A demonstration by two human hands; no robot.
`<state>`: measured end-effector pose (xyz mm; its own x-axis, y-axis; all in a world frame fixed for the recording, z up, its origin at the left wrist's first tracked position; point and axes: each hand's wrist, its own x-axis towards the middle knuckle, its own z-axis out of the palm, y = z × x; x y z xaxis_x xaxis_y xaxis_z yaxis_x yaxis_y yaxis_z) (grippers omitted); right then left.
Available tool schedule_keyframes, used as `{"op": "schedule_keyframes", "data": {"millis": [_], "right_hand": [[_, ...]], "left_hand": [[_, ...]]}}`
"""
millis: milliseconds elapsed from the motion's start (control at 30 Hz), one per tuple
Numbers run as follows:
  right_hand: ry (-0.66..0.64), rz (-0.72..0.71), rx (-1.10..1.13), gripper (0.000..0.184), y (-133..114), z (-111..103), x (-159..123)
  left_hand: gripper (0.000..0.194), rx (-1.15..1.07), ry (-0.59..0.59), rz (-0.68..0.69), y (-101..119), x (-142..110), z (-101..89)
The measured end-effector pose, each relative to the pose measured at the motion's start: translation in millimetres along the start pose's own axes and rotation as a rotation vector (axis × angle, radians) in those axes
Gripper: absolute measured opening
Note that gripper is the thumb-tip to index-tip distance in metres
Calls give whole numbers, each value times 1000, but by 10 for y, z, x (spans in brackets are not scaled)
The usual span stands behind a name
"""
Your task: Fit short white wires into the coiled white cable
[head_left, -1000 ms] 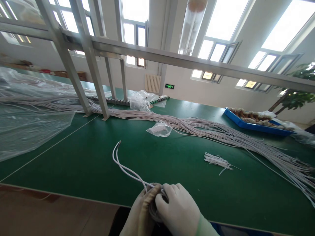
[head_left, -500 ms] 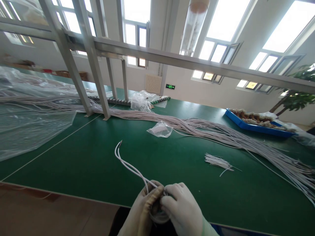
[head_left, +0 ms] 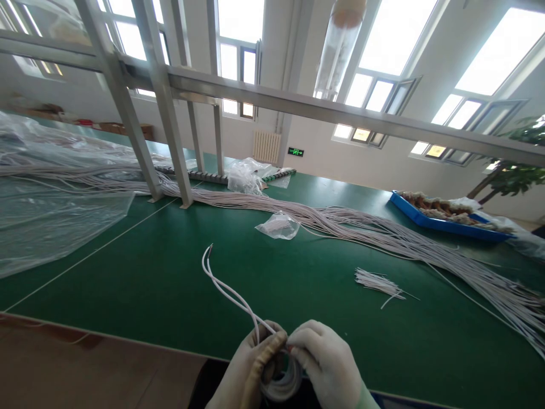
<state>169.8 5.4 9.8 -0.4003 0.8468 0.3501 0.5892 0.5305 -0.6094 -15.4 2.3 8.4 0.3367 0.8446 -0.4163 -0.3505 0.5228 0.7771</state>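
A small coil of white cable (head_left: 284, 391) is gripped at the table's front edge by my gloved left hand (head_left: 255, 360), its thumb pressed over the turns. Two loose cable ends (head_left: 227, 289) rise from that grip and lean out to the left above the green surface, their tips stripped dark. My right hand (head_left: 326, 360), in a white glove, is at the coil's upper right side with thumb and fingers pinched together. Whatever sits in that pinch is mostly hidden, though a small reddish spot shows at the fingertips.
A long bundle of pale cables (head_left: 306, 211) crosses the green table (head_left: 170, 295). Short white strips (head_left: 378, 282) lie at right, a small plastic bag (head_left: 279, 225) in the middle. A blue tray (head_left: 451, 224) stands far right; metal frame posts (head_left: 170, 125) rise at left.
My right hand has shifted slightly to the right, away from the left one, and more of the coil shows between them. The left hand keeps its grip on the coil.
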Motion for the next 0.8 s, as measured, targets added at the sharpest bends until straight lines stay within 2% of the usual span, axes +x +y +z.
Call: {"op": "schedule_keyframes", "data": {"millis": [267,433,533,633,800], "right_hand": [[-40,150,111,19,-18,3,-1],[-16,201,182,21,18,12,4],[-6,241,288,20,47,9,26],[28,287,373,18,67,0,60],[35,304,338,20,72,-11,106]], "left_hand": [[51,150,75,22,-278,249,-179],[50,165,63,2,-198,181,-170],[45,110,40,17,-139,131,-140],[46,38,3,31,-173,160,-132],[47,-117,-40,59,-181,154,-72]]}}
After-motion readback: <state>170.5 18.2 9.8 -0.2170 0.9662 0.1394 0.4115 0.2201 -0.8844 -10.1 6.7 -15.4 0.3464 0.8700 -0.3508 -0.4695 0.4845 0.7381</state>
